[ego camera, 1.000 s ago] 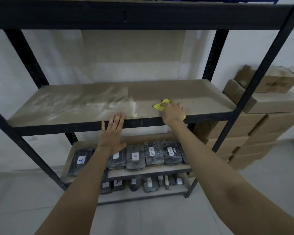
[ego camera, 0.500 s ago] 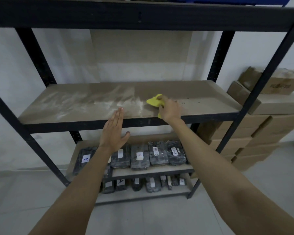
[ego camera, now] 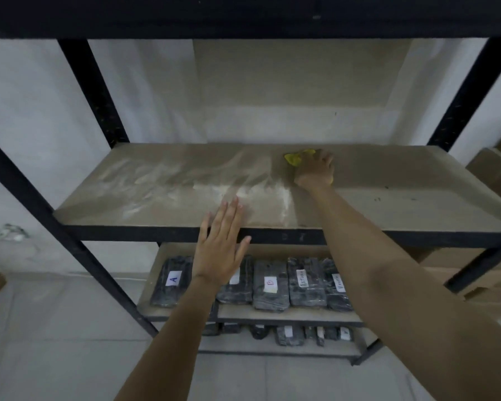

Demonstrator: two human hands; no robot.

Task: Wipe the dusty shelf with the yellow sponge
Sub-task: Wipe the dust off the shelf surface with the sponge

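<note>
A brown shelf board (ego camera: 402,204) in a black metal rack carries white dust (ego camera: 185,186) over its left and middle parts; the right part looks bare of dust. The yellow sponge (ego camera: 294,158) lies near the board's back edge, right of centre, mostly covered by my right hand (ego camera: 315,172), which grips it and presses it on the board. My left hand (ego camera: 220,244) is flat with straight fingers, held over the shelf's black front rail, fingertips above the dusty front edge.
Black uprights (ego camera: 93,91) stand at the rack's corners and a dark shelf (ego camera: 243,15) hangs overhead. Lower shelves hold several dark wrapped packs with white labels (ego camera: 269,282). Cardboard boxes (ego camera: 492,175) are stacked to the right. Grey tiled floor lies below.
My right hand has slid the sponge from the shelf's front toward its back edge. The camera has moved closer to the rack. My left hand stayed flat near the front rail.
</note>
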